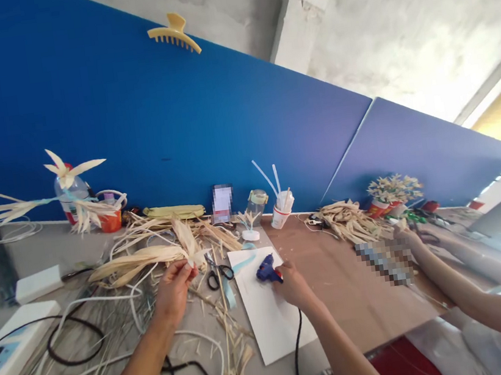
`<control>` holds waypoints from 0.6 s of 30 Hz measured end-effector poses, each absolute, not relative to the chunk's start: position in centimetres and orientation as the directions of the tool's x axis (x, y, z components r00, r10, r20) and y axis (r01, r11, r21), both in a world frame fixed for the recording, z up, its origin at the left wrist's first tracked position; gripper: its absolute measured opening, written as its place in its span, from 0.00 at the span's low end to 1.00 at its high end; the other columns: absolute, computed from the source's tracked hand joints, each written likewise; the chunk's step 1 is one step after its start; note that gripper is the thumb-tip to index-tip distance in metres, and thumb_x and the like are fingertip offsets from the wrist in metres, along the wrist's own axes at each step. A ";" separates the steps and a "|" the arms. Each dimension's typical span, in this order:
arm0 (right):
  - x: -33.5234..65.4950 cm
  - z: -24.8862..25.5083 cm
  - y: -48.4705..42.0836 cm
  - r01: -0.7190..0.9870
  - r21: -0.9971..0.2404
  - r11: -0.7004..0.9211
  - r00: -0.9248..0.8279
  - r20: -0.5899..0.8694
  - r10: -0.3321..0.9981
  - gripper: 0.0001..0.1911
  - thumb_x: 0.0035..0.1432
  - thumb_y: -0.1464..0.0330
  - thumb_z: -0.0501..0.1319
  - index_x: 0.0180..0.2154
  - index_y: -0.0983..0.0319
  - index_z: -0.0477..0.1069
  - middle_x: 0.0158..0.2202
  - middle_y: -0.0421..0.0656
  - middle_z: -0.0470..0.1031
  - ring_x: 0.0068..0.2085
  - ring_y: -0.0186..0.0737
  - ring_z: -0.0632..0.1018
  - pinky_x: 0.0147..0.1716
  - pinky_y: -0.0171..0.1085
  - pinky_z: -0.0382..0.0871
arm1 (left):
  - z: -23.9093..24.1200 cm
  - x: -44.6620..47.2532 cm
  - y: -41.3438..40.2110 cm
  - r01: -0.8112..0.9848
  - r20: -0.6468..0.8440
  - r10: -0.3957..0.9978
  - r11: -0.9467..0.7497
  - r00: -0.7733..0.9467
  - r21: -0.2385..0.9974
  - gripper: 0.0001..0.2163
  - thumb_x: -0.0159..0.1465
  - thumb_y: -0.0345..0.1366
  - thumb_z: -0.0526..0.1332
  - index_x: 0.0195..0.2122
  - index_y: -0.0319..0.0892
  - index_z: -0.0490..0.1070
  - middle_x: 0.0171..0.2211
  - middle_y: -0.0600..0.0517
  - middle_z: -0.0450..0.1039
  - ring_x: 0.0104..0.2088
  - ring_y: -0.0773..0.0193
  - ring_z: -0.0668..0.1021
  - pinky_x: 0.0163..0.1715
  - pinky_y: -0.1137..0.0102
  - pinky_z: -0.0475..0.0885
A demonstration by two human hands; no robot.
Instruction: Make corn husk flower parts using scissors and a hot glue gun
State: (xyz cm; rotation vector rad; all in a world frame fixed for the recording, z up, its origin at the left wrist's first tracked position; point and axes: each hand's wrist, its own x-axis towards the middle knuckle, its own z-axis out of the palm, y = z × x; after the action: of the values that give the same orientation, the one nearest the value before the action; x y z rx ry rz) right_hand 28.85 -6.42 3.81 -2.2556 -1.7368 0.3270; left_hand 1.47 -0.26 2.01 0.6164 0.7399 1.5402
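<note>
Pinched between the fingertips of my left hand (177,286) is a pale dried corn husk piece (186,239), its petals pointing up. My right hand (295,285) grips the handle of a dark blue hot glue gun (267,269). The gun is over a white sheet (273,326), its nozzle toward the upper left, and its black cord hangs down below my hand. Black-handled scissors (218,276) lie between my hands, beside a light blue ribbon (230,293). Loose dried corn husks (131,264) are spread just left of and behind my left hand.
A white power strip (19,341) and tangled cables lie at the left. Against the blue partition (140,122) stand a phone (222,203), a jar (258,203) and a paper cup with glue sticks (282,209). At the right, a co-worker's arms (458,289) reach over the table near more husks.
</note>
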 end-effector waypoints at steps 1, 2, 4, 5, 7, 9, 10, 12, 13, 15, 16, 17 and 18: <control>29.4 3.8 -6.6 0.880 -0.425 -0.210 0.255 0.051 0.966 0.12 0.48 0.75 0.56 0.36 0.67 0.74 0.44 0.53 0.71 0.39 0.42 0.75 0.39 0.36 0.65 | 2.0 1.5 -0.3 -0.654 -0.045 0.994 -0.032 -0.100 0.756 0.17 0.34 0.40 0.75 0.24 0.40 0.74 0.21 0.55 0.75 0.25 0.69 0.74 0.31 0.72 0.70; 30.0 3.8 -6.9 0.838 -0.516 -0.179 0.275 0.115 0.954 0.12 0.48 0.74 0.56 0.36 0.66 0.74 0.42 0.51 0.72 0.38 0.41 0.75 0.39 0.36 0.65 | 2.1 1.5 -0.3 -0.656 -0.050 0.994 -0.028 -0.100 0.754 0.18 0.34 0.40 0.75 0.24 0.40 0.74 0.21 0.55 0.75 0.24 0.69 0.74 0.31 0.72 0.69; 31.1 4.2 -7.6 0.672 -0.727 -0.141 0.360 0.155 0.920 0.10 0.47 0.70 0.58 0.33 0.65 0.74 0.35 0.47 0.74 0.33 0.41 0.74 0.34 0.36 0.66 | 2.1 1.5 -0.3 -0.655 -0.054 0.993 -0.026 -0.102 0.755 0.18 0.33 0.41 0.76 0.23 0.39 0.74 0.21 0.55 0.75 0.24 0.69 0.74 0.30 0.72 0.69; 31.4 4.5 -8.0 0.530 -0.837 -0.133 0.414 0.119 0.903 0.10 0.46 0.67 0.59 0.31 0.65 0.73 0.29 0.45 0.73 0.29 0.40 0.73 0.29 0.35 0.65 | 2.1 1.5 -0.3 -0.652 -0.052 0.993 -0.027 -0.102 0.758 0.18 0.34 0.41 0.75 0.23 0.39 0.74 0.21 0.55 0.75 0.24 0.69 0.74 0.30 0.72 0.69; 31.6 5.5 -8.6 0.184 -0.982 -0.044 0.468 0.049 0.882 0.12 0.45 0.61 0.61 0.29 0.63 0.71 0.22 0.41 0.70 0.24 0.37 0.71 0.24 0.34 0.62 | 2.0 1.6 -0.3 -0.647 -0.043 0.994 -0.030 -0.096 0.762 0.17 0.35 0.41 0.75 0.24 0.39 0.74 0.21 0.55 0.74 0.24 0.69 0.74 0.31 0.72 0.69; 30.9 6.7 -9.0 -0.092 -0.991 0.098 0.445 0.048 0.894 0.13 0.44 0.60 0.63 0.30 0.62 0.70 0.21 0.39 0.70 0.24 0.35 0.70 0.25 0.33 0.62 | 1.8 1.6 -0.3 -0.640 -0.033 0.995 -0.036 -0.095 0.768 0.17 0.36 0.41 0.75 0.24 0.39 0.74 0.21 0.55 0.74 0.24 0.69 0.74 0.30 0.72 0.69; 30.2 7.2 -9.1 -0.177 -0.974 0.142 0.386 0.065 0.920 0.14 0.44 0.60 0.63 0.31 0.62 0.70 0.21 0.39 0.70 0.24 0.35 0.70 0.24 0.33 0.61 | 1.8 1.7 -0.2 -0.636 -0.030 0.995 -0.039 -0.098 0.771 0.17 0.36 0.41 0.75 0.24 0.39 0.74 0.21 0.55 0.74 0.24 0.69 0.73 0.30 0.72 0.68; 28.5 8.1 -8.9 -0.246 -0.958 0.146 0.230 0.089 0.969 0.16 0.44 0.60 0.65 0.34 0.63 0.71 0.19 0.38 0.67 0.21 0.32 0.66 0.22 0.31 0.57 | 1.6 1.6 -0.2 -0.622 -0.025 0.994 -0.048 -0.108 0.781 0.16 0.37 0.41 0.74 0.24 0.39 0.74 0.21 0.55 0.74 0.24 0.69 0.73 0.30 0.72 0.68; 27.5 8.3 -8.6 -0.247 -0.963 0.105 0.132 0.074 0.988 0.18 0.44 0.61 0.66 0.37 0.64 0.71 0.18 0.37 0.65 0.20 0.30 0.64 0.20 0.31 0.55 | 1.5 1.5 -0.1 -0.613 -0.022 0.993 -0.055 -0.116 0.788 0.16 0.37 0.42 0.74 0.24 0.39 0.74 0.21 0.55 0.74 0.24 0.69 0.73 0.30 0.72 0.68; 25.3 8.5 -7.9 -0.228 -0.972 0.049 -0.004 0.051 0.999 0.20 0.44 0.62 0.68 0.39 0.66 0.71 0.16 0.35 0.62 0.18 0.29 0.62 0.20 0.31 0.52 | 1.5 1.2 0.0 -0.592 -0.005 0.990 -0.081 -0.141 0.802 0.16 0.38 0.42 0.74 0.25 0.39 0.75 0.22 0.54 0.74 0.25 0.69 0.73 0.29 0.72 0.67; 24.3 8.4 -7.5 -0.216 -0.976 0.041 -0.076 0.059 0.995 0.20 0.45 0.62 0.67 0.38 0.66 0.71 0.16 0.35 0.63 0.18 0.29 0.62 0.19 0.31 0.52 | 1.5 1.0 0.1 -0.582 0.005 0.987 -0.097 -0.158 0.808 0.16 0.39 0.42 0.73 0.25 0.39 0.75 0.22 0.54 0.74 0.25 0.68 0.72 0.29 0.72 0.67; 23.3 8.3 -7.1 -0.194 -0.980 0.039 -0.135 0.067 0.989 0.19 0.47 0.61 0.66 0.38 0.66 0.72 0.19 0.37 0.66 0.19 0.29 0.64 0.20 0.31 0.54 | 1.4 0.8 0.2 -0.573 0.013 0.984 -0.114 -0.177 0.812 0.16 0.39 0.42 0.73 0.25 0.39 0.75 0.22 0.54 0.74 0.25 0.68 0.72 0.29 0.72 0.67; 22.3 8.2 -6.7 -0.177 -0.982 0.060 -0.170 0.090 0.981 0.17 0.49 0.60 0.65 0.37 0.66 0.72 0.22 0.40 0.69 0.21 0.30 0.66 0.22 0.32 0.56 | 1.4 0.6 0.3 -0.566 0.019 0.981 -0.128 -0.196 0.815 0.16 0.39 0.43 0.73 0.25 0.39 0.75 0.22 0.54 0.74 0.25 0.68 0.72 0.29 0.72 0.67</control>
State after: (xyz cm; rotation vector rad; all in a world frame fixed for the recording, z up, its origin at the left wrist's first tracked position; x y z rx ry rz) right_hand 22.29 -6.74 8.17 -0.9362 -1.2411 1.3570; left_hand 0.64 0.28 1.44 0.7003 0.8228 1.6259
